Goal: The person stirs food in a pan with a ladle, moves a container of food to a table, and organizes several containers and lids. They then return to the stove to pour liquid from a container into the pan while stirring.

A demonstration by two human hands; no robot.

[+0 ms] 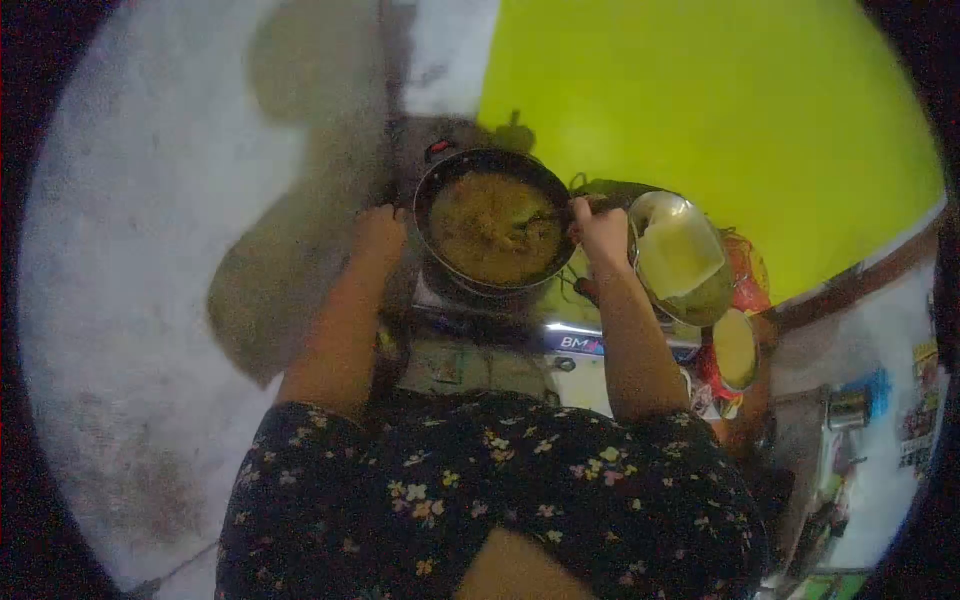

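A dark wok-like pan (pixel 424 250) sits on a stove, with brownish food (pixel 490 225) spread inside it. At the pan's right rim is my right hand (pixel 600 235), its fingers closed around what looks like a dark cooking utensil (pixel 540 222) that reaches into the food. The utensil's exact kind is too dim to tell. My left hand (pixel 382 232) is curled closed just left of the pan, a little apart from the rim. Whatever it may grip is hidden. Near the pan's upper left edge shows a red-tipped handle (pixel 438 150).
Right of my right hand stands a metal bowl (pixel 690 312) holding a pale, squarish container (pixel 682 258). Beyond are red packaging (pixel 745 270) and a round tub with a yellowish top (pixel 736 348). The stove's front panel (pixel 575 341) lies below the pan. A yellow-green wall (pixel 700 100) rises behind.
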